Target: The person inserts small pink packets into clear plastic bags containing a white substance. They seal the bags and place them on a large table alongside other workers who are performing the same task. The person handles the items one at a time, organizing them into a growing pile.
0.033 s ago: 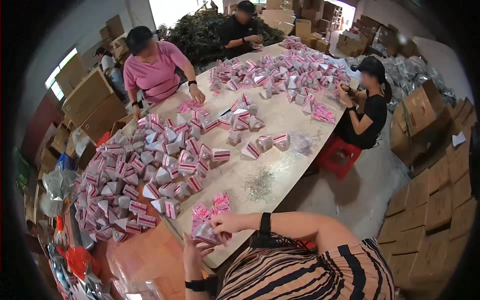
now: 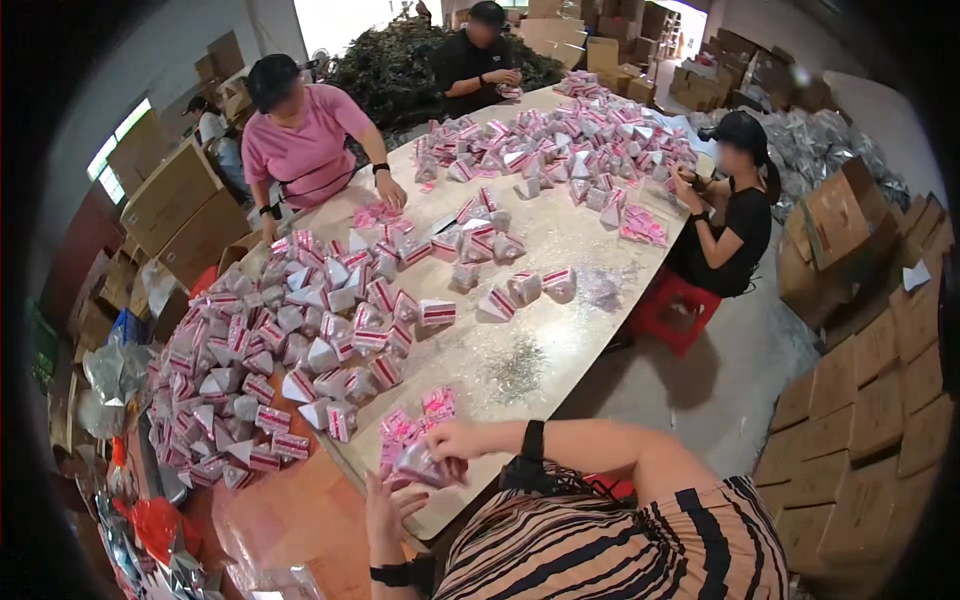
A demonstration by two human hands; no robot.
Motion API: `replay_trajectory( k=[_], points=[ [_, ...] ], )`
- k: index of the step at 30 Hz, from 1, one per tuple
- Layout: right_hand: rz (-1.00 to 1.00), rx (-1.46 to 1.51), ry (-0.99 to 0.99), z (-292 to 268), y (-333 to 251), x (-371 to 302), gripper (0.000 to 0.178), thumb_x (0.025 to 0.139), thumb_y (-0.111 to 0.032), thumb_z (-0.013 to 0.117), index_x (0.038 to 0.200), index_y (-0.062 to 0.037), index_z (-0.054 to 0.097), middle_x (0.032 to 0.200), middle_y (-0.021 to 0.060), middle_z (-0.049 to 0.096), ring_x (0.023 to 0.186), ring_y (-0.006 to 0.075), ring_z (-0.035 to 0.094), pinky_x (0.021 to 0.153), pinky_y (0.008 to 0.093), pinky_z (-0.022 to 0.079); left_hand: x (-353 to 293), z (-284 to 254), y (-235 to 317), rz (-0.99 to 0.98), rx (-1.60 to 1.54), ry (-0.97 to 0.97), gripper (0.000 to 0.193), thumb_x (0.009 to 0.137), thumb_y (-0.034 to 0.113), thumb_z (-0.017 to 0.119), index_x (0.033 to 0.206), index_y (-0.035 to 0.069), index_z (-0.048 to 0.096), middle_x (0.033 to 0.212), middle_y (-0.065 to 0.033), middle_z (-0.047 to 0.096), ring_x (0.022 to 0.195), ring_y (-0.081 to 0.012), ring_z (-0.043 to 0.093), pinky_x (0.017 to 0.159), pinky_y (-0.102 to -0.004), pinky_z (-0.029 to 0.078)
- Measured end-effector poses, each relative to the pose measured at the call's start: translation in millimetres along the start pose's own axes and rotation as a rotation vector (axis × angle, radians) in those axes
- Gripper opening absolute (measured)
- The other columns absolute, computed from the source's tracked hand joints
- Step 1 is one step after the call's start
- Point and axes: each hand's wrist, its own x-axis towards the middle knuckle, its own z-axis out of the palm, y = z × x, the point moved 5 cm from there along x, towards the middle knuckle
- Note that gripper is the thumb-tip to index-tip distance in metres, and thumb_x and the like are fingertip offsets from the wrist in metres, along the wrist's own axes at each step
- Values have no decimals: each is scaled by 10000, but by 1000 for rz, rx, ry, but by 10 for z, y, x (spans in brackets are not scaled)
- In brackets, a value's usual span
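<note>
My right hand [image 2: 456, 440] is closed on a small clear plastic packet [image 2: 424, 466] at the near edge of the table. Just to its left, my left hand [image 2: 388, 508] is raised with its fingers apart, close to the packet's lower side. Pink printed pieces [image 2: 420, 415] lie in a little pile directly behind the packet. Thin silvery strips [image 2: 516, 370] are scattered on the tabletop beyond my right hand. A large heap of filled packets [image 2: 270, 350] with pink-and-white striped labels spreads out at the left.
The pale table [image 2: 590, 335] runs away from me, with another packet heap [image 2: 540, 150] at its far end. Three co-workers sit or stand around it, one on a red stool [image 2: 675, 310]. Stacked cartons [image 2: 850, 400] line the right side; orange sheeting [image 2: 285, 505] lies at the lower left.
The packet in my right hand has tilted and shifted slightly to the right. My left hand stays nearly where it was, and the whole view has shifted a little.
</note>
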Motion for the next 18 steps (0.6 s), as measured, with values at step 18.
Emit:
replay_trajectory(
  k=[18],
  points=[
    [-33,-774,802,-3772,-488,-1266,238,807,-197,621,990,-49,656,931,150,658,849,249,627,766,345,480,690,1275,11,128,532,45,380,880,246,587,1168,2,550,990,-114,611,790,-170,612,655,-281,500]
  ],
)
